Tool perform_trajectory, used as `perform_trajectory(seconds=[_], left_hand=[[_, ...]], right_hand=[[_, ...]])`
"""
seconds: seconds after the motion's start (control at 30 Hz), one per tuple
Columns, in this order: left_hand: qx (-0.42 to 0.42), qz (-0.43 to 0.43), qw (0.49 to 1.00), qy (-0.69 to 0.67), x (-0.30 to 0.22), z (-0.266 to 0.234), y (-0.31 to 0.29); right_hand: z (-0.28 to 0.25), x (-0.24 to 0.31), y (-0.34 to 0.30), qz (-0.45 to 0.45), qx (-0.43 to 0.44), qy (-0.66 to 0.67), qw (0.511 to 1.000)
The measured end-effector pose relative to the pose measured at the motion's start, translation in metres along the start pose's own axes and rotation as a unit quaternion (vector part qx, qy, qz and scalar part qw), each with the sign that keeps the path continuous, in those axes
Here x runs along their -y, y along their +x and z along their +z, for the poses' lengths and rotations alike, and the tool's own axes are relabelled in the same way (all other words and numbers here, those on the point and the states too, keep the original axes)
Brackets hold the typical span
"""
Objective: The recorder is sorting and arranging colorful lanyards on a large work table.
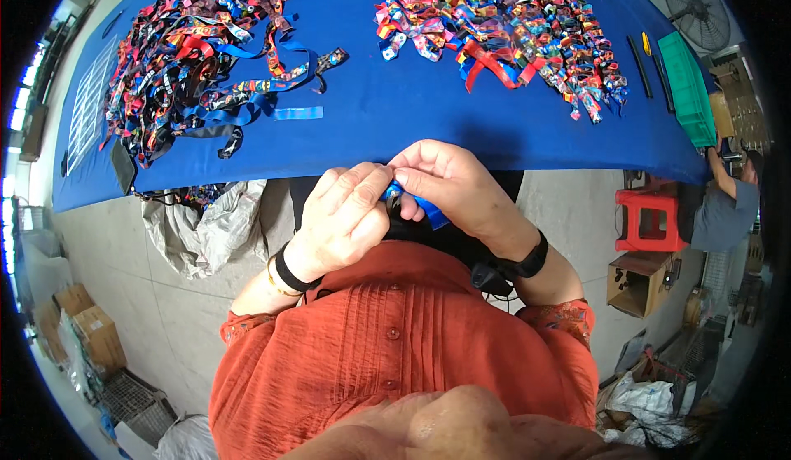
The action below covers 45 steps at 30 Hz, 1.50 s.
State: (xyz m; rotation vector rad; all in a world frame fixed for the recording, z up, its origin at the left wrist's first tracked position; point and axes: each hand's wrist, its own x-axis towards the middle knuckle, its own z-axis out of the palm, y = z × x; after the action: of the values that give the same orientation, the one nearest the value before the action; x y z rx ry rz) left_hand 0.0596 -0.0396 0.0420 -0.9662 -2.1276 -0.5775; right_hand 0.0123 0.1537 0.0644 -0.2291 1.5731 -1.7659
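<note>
My left hand [342, 217] and my right hand [449, 184] meet close to my chest, just below the near edge of the blue table [387, 114]. Together they pinch a short piece of blue ribbon [416, 203], mostly hidden by the fingers. On the table's left lies a loose heap of patterned ribbon strips [189, 56]. On the right lies a pile of folded ribbon bows [503, 23] in many colours. A single blue strip [297, 113] rests flat near the left heap.
A green crate [688, 89] and dark tools [641, 64] sit at the table's right end. Another person [725, 204] sits at the right beside a red stool [651, 217]. A fan [696, 2], cardboard boxes [86, 328] and a plastic bag [202, 225] are around.
</note>
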Motion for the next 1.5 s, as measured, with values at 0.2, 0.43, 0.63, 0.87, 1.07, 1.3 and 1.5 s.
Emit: perform_trajectory(seconds=[0.2, 0.43, 0.63, 0.87, 1.07, 1.3, 1.5], left_hand=[[-0.008, -0.013, 1.000, -0.002, 0.000, 0.002, -0.005], [-0.033, -0.074, 0.992, -0.100, -0.002, 0.005, -0.001], [-0.006, -0.067, 0.989, -0.133, 0.001, 0.004, 0.000], [0.030, -0.062, 0.979, -0.193, 0.003, -0.002, 0.000], [0.070, -0.035, 0.977, -0.200, 0.005, -0.008, -0.003], [0.055, -0.003, 0.987, -0.149, 0.002, -0.007, -0.006], [0.074, 0.005, 0.993, -0.094, -0.002, -0.010, -0.003]], right_hand=[[0.002, -0.005, 0.000, -0.022, -0.012, -0.029, 0.999], [0.009, -0.015, 0.004, -0.094, -0.069, -0.020, 0.993], [0.004, -0.013, 0.002, -0.067, -0.063, -0.006, 0.996], [0.003, -0.011, 0.001, -0.062, -0.056, -0.006, 0.996], [0.002, -0.010, 0.000, -0.059, -0.043, -0.022, 0.997], [0.005, -0.005, 0.000, -0.059, -0.056, -0.091, 0.993], [0.007, -0.016, 0.002, -0.149, -0.090, -0.157, 0.972]])
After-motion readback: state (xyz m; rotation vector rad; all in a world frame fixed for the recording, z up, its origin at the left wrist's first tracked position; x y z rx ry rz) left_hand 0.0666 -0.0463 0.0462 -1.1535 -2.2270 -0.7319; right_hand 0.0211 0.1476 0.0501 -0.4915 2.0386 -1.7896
